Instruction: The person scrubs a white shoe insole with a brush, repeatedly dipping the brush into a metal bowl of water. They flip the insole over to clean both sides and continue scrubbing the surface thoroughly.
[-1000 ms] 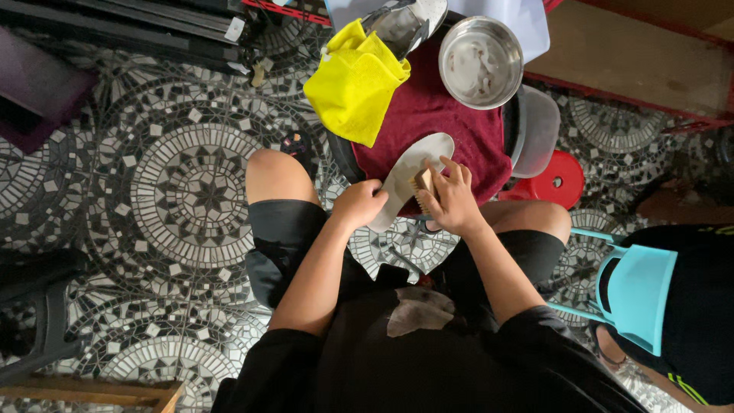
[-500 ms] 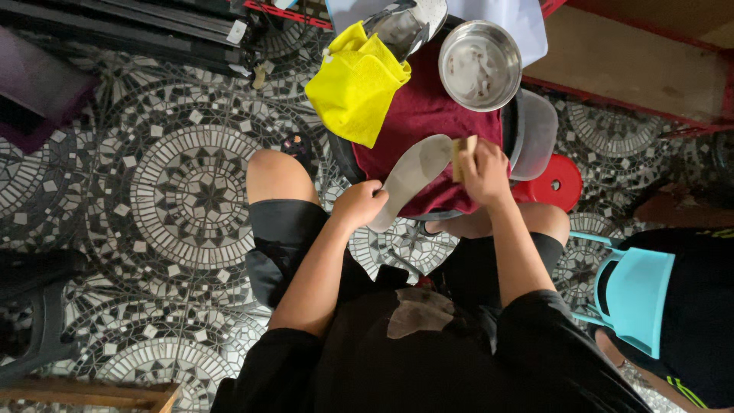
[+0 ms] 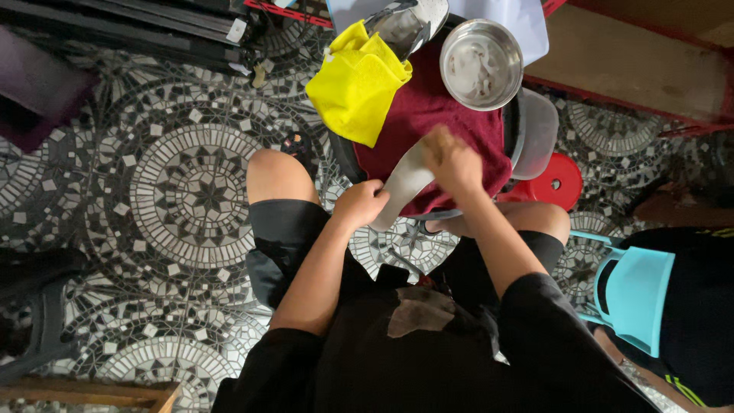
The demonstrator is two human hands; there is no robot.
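grey insole (image 3: 405,183) between left hand (image 3: 359,205) and right hand (image 3: 451,157)

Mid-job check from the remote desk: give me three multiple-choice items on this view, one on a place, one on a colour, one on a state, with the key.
1. Where does the yellow cloth lie?
A. on the upper left edge of the dark red cloth
B. on the blue chair
C. inside the metal bowl

2. What colour is the round stool to the right of the dark red cloth?
A. green
B. red
C. white

3. How is the pale, flat oval piece held?
A. it lies alone on the floor
B. it hangs from a hook
C. the left hand grips its near end while the right hand presses on its far end

Key: 1 A, the yellow cloth overlaps that edge, left of the metal bowl. 2 B, it shows plain red. 3 C, both hands are on the piece, over the dark red cloth.
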